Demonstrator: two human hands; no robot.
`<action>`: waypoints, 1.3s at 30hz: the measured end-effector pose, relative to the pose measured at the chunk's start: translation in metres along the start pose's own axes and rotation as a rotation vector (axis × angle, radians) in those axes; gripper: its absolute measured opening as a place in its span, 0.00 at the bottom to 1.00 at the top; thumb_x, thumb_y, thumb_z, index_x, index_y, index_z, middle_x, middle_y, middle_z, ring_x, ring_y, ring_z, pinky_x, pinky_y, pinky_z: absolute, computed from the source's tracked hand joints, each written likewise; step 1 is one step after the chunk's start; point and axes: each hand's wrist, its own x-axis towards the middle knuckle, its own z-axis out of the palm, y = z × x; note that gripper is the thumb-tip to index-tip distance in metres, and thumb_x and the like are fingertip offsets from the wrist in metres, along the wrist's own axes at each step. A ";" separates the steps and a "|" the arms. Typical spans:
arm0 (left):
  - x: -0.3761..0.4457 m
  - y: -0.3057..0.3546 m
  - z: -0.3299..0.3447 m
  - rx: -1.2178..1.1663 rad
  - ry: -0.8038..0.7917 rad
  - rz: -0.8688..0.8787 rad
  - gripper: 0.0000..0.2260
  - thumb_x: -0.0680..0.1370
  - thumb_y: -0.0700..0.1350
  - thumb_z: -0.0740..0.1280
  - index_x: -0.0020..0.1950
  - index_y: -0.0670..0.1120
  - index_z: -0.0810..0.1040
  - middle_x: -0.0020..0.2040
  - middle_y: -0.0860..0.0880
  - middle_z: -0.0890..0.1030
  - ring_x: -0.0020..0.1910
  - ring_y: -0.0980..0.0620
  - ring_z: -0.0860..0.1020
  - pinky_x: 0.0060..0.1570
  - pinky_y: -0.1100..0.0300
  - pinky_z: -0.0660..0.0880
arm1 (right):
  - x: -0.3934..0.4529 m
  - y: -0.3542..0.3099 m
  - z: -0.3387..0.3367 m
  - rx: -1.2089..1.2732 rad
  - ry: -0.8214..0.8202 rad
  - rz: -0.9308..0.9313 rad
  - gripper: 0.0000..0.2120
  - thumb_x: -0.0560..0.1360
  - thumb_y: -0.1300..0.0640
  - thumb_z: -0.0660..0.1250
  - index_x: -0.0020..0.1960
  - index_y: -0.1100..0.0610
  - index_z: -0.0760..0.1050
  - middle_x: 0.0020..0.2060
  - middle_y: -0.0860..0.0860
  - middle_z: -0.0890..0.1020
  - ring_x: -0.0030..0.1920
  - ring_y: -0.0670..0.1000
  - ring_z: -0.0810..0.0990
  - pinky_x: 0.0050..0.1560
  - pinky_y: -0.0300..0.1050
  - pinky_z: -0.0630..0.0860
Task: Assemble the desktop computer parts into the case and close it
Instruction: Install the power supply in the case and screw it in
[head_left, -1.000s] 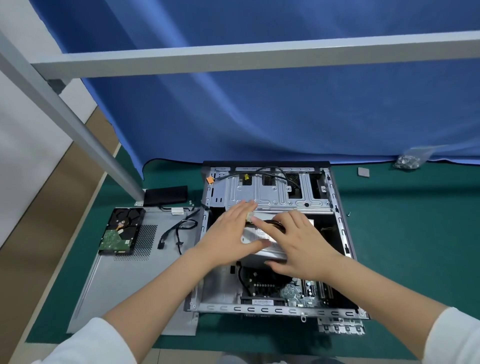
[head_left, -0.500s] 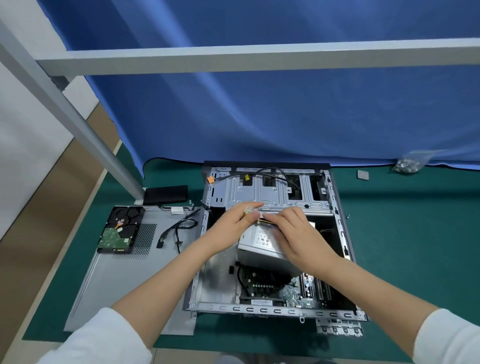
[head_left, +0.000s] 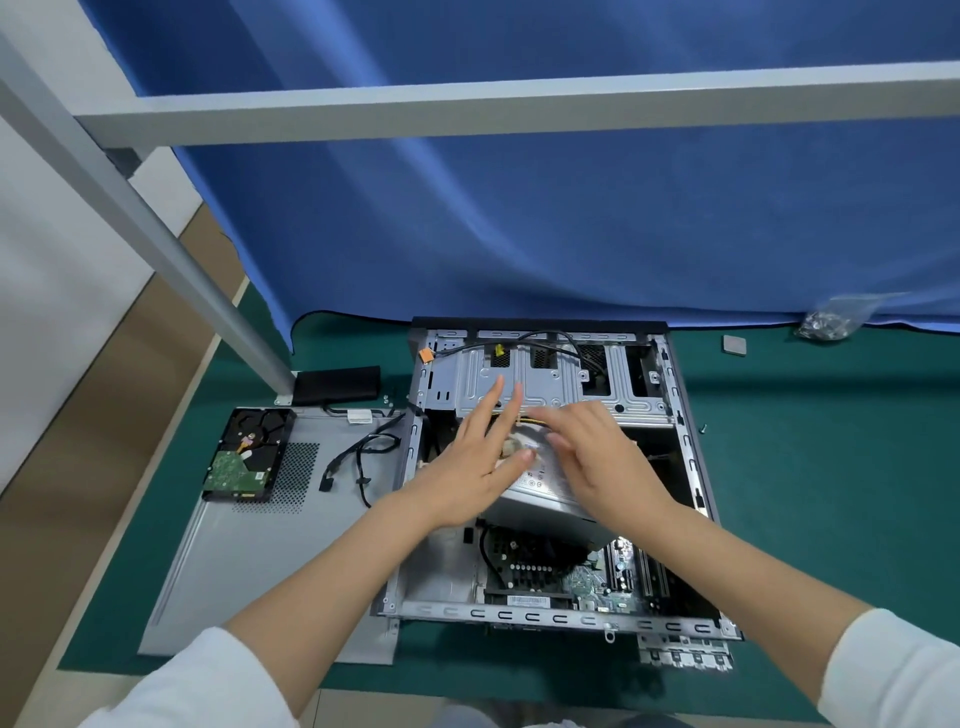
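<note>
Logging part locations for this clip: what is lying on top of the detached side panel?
On the side panel lie a hard drive, circuit board up, over the vent holes, and loose black cables nearer the case. Whatever is beneath the drive is covered.

Both hands held out, meeting near the centre of the frame

The left hand (head_left: 475, 467) is spread flat, fingers straight and pointed toward the upper right, thumb extended. The right hand (head_left: 597, 457), blurred, is held palm down just beside it, fingers angled to the left. Both forearms are bare, with white sleeves seen at the lower corners.
</note>
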 end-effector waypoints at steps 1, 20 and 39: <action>0.002 0.003 0.000 -0.006 0.005 -0.035 0.35 0.78 0.64 0.55 0.65 0.71 0.25 0.71 0.67 0.28 0.73 0.62 0.35 0.74 0.47 0.50 | -0.001 0.000 -0.001 -0.065 -0.041 -0.058 0.23 0.75 0.67 0.63 0.69 0.55 0.70 0.52 0.53 0.77 0.52 0.55 0.74 0.48 0.52 0.75; -0.007 -0.008 -0.002 -0.223 0.090 -0.108 0.56 0.60 0.70 0.71 0.72 0.67 0.32 0.77 0.62 0.43 0.76 0.61 0.46 0.75 0.51 0.51 | -0.008 0.005 -0.001 -0.125 0.032 -0.074 0.15 0.72 0.67 0.69 0.58 0.60 0.77 0.53 0.52 0.80 0.54 0.54 0.78 0.53 0.48 0.76; -0.003 -0.012 0.009 -0.190 0.046 -0.107 0.66 0.56 0.61 0.80 0.63 0.69 0.21 0.74 0.59 0.55 0.72 0.58 0.59 0.69 0.62 0.59 | 0.022 -0.005 -0.022 -0.427 -0.665 -0.131 0.47 0.66 0.33 0.65 0.75 0.39 0.40 0.77 0.50 0.46 0.72 0.56 0.60 0.60 0.52 0.74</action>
